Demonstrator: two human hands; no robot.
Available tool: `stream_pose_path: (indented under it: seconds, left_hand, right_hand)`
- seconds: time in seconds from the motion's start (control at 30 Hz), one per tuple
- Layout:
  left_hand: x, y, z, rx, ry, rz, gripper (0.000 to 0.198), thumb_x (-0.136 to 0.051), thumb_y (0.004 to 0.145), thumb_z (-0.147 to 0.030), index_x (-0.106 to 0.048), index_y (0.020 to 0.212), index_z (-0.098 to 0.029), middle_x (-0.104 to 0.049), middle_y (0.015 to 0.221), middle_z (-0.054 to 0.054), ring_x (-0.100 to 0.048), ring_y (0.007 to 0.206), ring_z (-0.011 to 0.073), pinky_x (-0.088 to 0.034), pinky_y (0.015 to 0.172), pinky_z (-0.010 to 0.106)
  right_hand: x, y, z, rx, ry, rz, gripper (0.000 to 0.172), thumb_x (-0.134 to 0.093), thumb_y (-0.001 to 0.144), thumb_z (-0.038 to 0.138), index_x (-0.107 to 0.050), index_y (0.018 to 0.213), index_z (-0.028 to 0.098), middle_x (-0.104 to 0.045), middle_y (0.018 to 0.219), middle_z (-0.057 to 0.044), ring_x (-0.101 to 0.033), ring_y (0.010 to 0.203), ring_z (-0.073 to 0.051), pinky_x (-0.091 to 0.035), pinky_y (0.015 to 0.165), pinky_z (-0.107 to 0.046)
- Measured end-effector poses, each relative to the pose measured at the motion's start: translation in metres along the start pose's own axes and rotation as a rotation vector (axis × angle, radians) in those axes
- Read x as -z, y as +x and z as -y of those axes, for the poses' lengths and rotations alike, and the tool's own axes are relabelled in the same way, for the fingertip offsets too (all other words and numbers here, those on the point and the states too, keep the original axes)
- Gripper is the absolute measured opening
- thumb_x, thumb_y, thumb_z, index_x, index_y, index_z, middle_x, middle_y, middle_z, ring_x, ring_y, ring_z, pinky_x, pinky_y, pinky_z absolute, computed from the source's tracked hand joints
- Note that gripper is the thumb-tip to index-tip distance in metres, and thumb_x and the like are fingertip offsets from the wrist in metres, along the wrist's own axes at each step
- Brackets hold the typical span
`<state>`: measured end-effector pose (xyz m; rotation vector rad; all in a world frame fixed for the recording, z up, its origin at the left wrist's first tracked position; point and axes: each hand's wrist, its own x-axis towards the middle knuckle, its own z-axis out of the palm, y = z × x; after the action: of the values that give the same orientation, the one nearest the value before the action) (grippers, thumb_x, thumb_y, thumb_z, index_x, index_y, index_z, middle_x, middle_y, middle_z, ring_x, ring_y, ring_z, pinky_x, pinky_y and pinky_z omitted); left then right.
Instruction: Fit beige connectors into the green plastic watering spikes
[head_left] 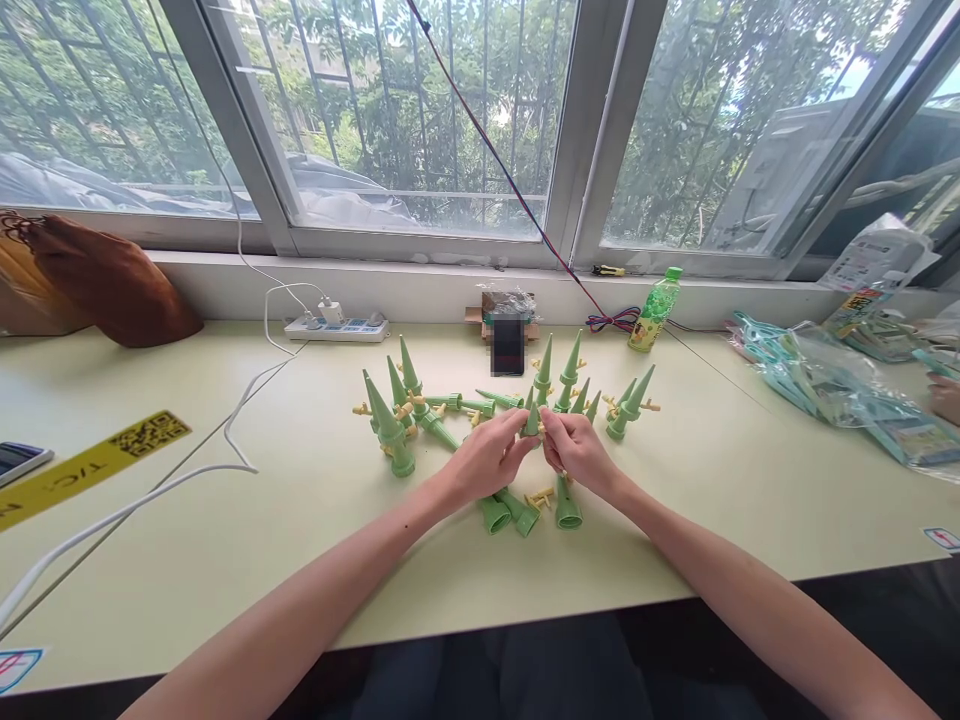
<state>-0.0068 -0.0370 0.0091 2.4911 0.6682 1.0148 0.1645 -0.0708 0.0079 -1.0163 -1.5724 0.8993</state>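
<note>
Above the middle of the table, my left hand [491, 452] is closed round a green plastic watering spike [531, 422], its pointed tip upward. My right hand [579, 452] pinches at the spike's side, where a bit of a small yellow valve [541, 428] shows by the fingertips; most of it is hidden. Just below the hands lie green hollow cones with their wide ends toward me, one of them a cone [568, 508] under my right hand. Beside it are loose yellow valves [538, 498]. Green spikes with yellow valves stand to the left [390, 430] and behind, like another spike [570, 370].
Further back are a dark blurred box [507, 345], a green drink bottle [654, 310] and a white power strip [352, 328]. A white cable [244, 425] crosses the left side. Plastic-bagged items [817, 385] lie at right, near another person's hand [943, 397].
</note>
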Motion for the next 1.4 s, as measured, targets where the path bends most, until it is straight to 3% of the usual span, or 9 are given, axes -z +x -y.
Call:
stream_pose_path:
  seconds: [0.2,0.33,0.5,0.67,1.0,1.4]
  left_hand:
    - [0.0034,-0.0024,-0.0034,-0.089,0.251,0.046,0.022,-0.035,0.099,-0.025,-0.051,0.113,-0.018,-0.06,0.103,0.009,-0.056,0.066,0.0131,-0.04,0.055,0.024]
    - [0.0034,-0.0022,-0.005,-0.045,0.251,0.031,0.026,-0.036,0.1,-0.029,-0.055,0.114,-0.02,-0.064,0.108,0.01,-0.06,0.07,0.0135,-0.042,0.058,0.024]
    - [0.0014,-0.0017,-0.0033,0.008,0.204,-0.071,0.025,-0.04,0.099,-0.031,-0.059,0.113,-0.021,-0.065,0.111,0.009,-0.061,0.07,0.0123,-0.044,0.061,0.024]
    - [0.0018,-0.0014,-0.0007,-0.003,0.187,-0.097,0.026,-0.04,0.099,-0.027,-0.057,0.117,-0.022,-0.064,0.113,0.009,-0.063,0.082,0.0149,-0.047,0.067,0.024]
    - [0.0018,-0.0015,0.0003,0.028,0.136,-0.096,0.026,-0.035,0.101,-0.03,-0.057,0.111,-0.02,-0.061,0.098,0.006,-0.054,0.072,0.013,-0.042,0.066,0.023]
    - [-0.0027,0.0017,-0.0059,0.119,-0.06,-0.141,0.033,-0.037,0.099,-0.038,-0.056,0.08,-0.018,-0.053,0.073,0.003,-0.044,0.065,0.014,-0.035,0.062,0.025]
  right_hand:
    - [0.0004,0.0015,0.003,-0.072,0.023,0.014,0.067,-0.043,0.096,0.05,-0.038,0.037,0.02,-0.038,0.032,0.002,-0.037,0.031,-0.008,-0.036,0.043,-0.025]
    - [0.0006,0.0028,0.0037,-0.128,0.093,0.01,0.064,-0.045,0.095,0.049,-0.037,0.039,0.02,-0.036,0.032,0.003,-0.036,0.031,-0.008,-0.032,0.039,-0.025]
    - [0.0006,0.0041,0.0026,-0.178,0.248,0.03,0.058,-0.049,0.093,0.05,-0.035,0.046,0.02,-0.037,0.038,0.004,-0.037,0.033,-0.008,-0.031,0.038,-0.024]
    - [0.0003,0.0047,0.0011,-0.177,0.285,0.058,0.051,-0.052,0.092,0.052,-0.041,0.055,0.019,-0.036,0.046,0.006,-0.04,0.036,-0.008,-0.03,0.036,-0.023]
    - [0.0035,0.0046,0.0007,-0.169,0.33,0.152,0.045,-0.05,0.094,0.047,-0.043,0.06,0.019,-0.036,0.048,0.007,-0.04,0.038,-0.008,-0.031,0.037,-0.022]
    - [0.0054,0.0046,-0.0007,-0.218,0.439,0.171,0.049,-0.059,0.089,0.048,-0.037,0.055,0.02,-0.029,0.048,0.008,-0.031,0.041,-0.007,-0.023,0.041,-0.023]
